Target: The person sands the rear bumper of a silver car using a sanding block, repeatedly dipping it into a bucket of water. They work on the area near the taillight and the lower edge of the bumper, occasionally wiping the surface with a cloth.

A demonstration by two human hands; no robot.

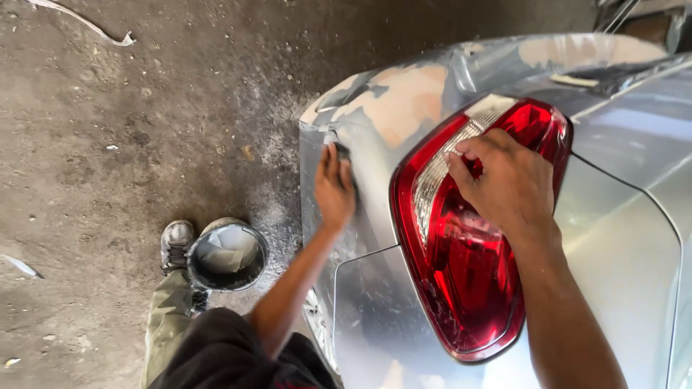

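Left hand (334, 189) sanding bumper (375, 122), right hand (508, 184) on taillight (461, 288)

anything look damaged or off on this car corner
Yes: the silver body panel above the red tail light carries bare tan and grey patches instead of paint. Pale dust lies on the floor beside it.

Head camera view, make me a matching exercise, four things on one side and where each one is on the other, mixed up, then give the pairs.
Things:
1. left hand
2. right hand
3. metal can
4. shoe

Places:
A. on the floor just left of the can
B. resting on the red tail light
C. pressed against the grey car corner with a dark pad
D. on the floor beside the car

Pairs: 1-C, 2-B, 3-D, 4-A
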